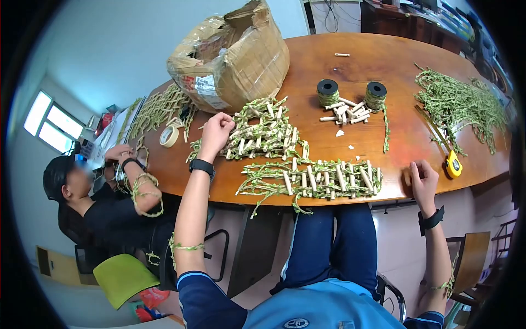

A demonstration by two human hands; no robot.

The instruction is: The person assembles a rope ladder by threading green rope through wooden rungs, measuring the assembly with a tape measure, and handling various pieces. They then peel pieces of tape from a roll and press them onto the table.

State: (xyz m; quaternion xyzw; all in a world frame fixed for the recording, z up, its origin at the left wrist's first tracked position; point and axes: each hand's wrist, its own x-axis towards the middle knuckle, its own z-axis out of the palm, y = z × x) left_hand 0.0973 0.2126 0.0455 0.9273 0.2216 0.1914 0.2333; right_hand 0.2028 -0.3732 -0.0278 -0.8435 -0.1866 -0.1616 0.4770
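My left hand (pixel 217 133) is closed, thumb and fingers together, at the left edge of a heap of wooden-stick rope ladders (pixel 262 131) strung on green leafy cord. Whether it grips a strand is too small to see. In front of the heap, near the table edge, lies another stick-and-cord ladder (pixel 329 181) with loose cord ends on its left. To the right of that ladder, my right hand (pixel 424 183) is curled over the table's front edge, fingers closed; anything in them is hidden. Leafy cord loops around both my forearms.
Two cord spools (pixel 327 90) stand by loose wooden sticks (pixel 350 111). A yellow tape measure (pixel 452 164) and tangled leafy cord (pixel 457 101) lie right. A cardboard box (pixel 241 66) and a masking tape roll (pixel 169 136) stand left, near a seated person (pixel 123 192).
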